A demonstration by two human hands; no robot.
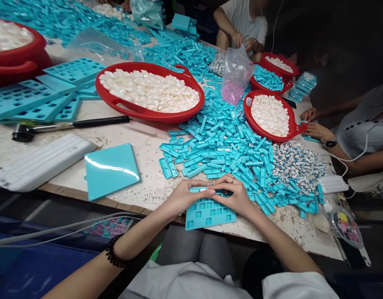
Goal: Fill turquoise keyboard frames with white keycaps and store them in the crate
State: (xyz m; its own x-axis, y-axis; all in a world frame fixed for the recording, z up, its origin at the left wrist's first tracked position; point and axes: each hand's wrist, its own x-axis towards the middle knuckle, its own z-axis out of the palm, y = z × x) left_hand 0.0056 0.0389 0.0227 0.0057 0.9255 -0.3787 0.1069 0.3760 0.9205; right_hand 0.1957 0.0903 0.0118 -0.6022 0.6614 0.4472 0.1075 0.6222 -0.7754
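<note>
Just over the near table edge, my left hand [189, 194] and my right hand [232, 194] meet fingertip to fingertip. Between them they grip a small blue plastic piece [195, 189], with a bit of white showing by the left thumb; the fingers cover most of it. Directly beneath lies a blue plastic board [208, 216] with rows of square recesses, partly hidden by both hands. A heap of narrow blue plastic pieces [222, 145] spreads just beyond my fingers. To the left, a flat glossy blue panel [112, 170] rests on the table.
Red basins of white pieces [200, 97] [246, 112] stand behind the heap. At left are a mallet-like tool [69, 125], a white plastic device [48, 160] and stacked blue boards [69, 70]. Small white-and-blue parts [299, 166] lie right. Two co-workers sit beyond.
</note>
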